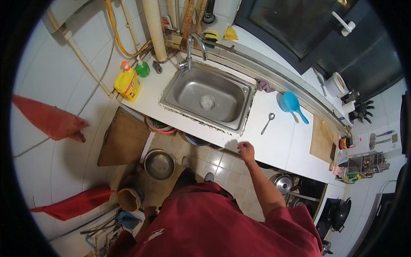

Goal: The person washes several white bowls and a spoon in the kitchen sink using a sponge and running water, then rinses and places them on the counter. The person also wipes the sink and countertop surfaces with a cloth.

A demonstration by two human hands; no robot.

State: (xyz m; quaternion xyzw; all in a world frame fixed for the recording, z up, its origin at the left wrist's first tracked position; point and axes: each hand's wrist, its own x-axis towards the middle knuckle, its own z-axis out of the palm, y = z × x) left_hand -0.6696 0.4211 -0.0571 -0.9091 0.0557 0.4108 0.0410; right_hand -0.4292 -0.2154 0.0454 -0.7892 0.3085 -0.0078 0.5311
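Over the front edge of the white countertop [273, 146] is my right hand [246, 151], its fingers curled and nothing visible in them. Low at my side hangs my left hand [150, 211], small and partly hidden, so its grip is unclear. A stainless steel sink [205, 96] with a chrome faucet [196, 48] is set into the counter before me. Its basin holds no dishes. Right of the sink lie a metal spoon [268, 123] and a light-blue plastic water ladle [290, 104]. A purple cloth [265, 85] is bunched at the sink's back right corner.
A yellow detergent bottle [128, 84] and green soap pump bottle [143, 69] stand left of the sink. A wooden cutting board [322, 138] with a cleaver [333, 154] lies at the right. On the floor are a metal basin [159, 165] and a bucket [129, 199].
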